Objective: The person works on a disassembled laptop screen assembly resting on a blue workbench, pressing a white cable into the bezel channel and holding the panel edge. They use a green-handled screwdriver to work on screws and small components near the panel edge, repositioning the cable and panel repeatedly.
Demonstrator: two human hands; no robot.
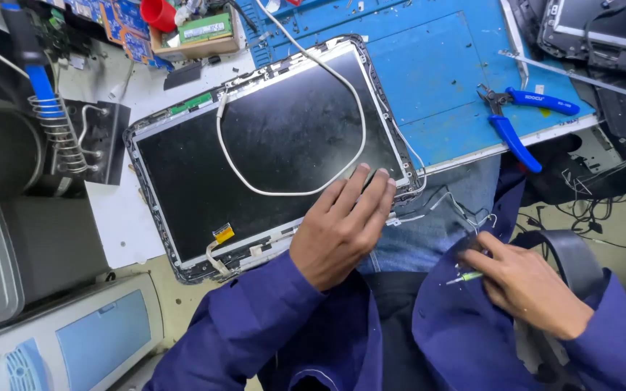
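- Your left hand lies flat, palm down, on the near right corner of the laptop screen panel, fingers loosely together; it presses on the panel and clasps nothing.
- The panel sits tilted across the edge of the white bench top, its near corner reaching out over your lap; your hand covers that corner, so you cannot see the frame beneath it.
- A white cable loops over the dark glass and runs up out of the top of the view; its far end is cut off.
- Your right hand rests low at your right, thumb and forefinger closed narrowly on a small green-tipped tool. Only its thin tip shows; the rest is buried in your grip, so its kind is hard to tell.
- Thin wires trail from the panel's corner towards that hand; where they end is lost against your blue jacket.
- Blue-handled pliers lie on the blue mat, well apart from both hands.
- A soldering-iron stand with a coiled holder stands left of the panel; the iron's handle is cut off at the top edge.
- A red cup and a green circuit strip sit at the far edge, partly cropped.
- The dark parts at top right are too cut off to name.
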